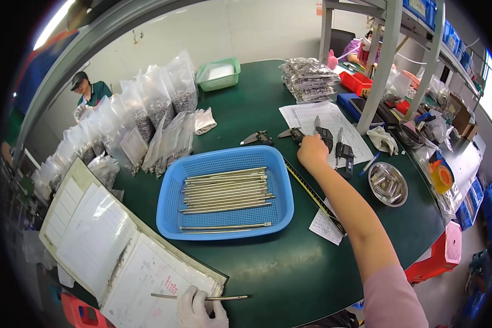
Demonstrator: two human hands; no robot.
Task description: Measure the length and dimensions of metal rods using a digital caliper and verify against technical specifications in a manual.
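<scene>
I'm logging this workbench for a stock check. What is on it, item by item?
Basket: one, blue, table centre.
Metal rods: over a dozen, silver, in the basket.
Binder: one, open, white pages, near left.
Bagged parts: many clear bags, far left.
Small basket: one, green, far edge.
Calipers: several, dark, on paper sheet.
Ruler: one, black, right of basket.
Bowl: one, steel, right.
Left hand: white glove, holding single rod.
Right hand: bare, at calipers.
</scene>
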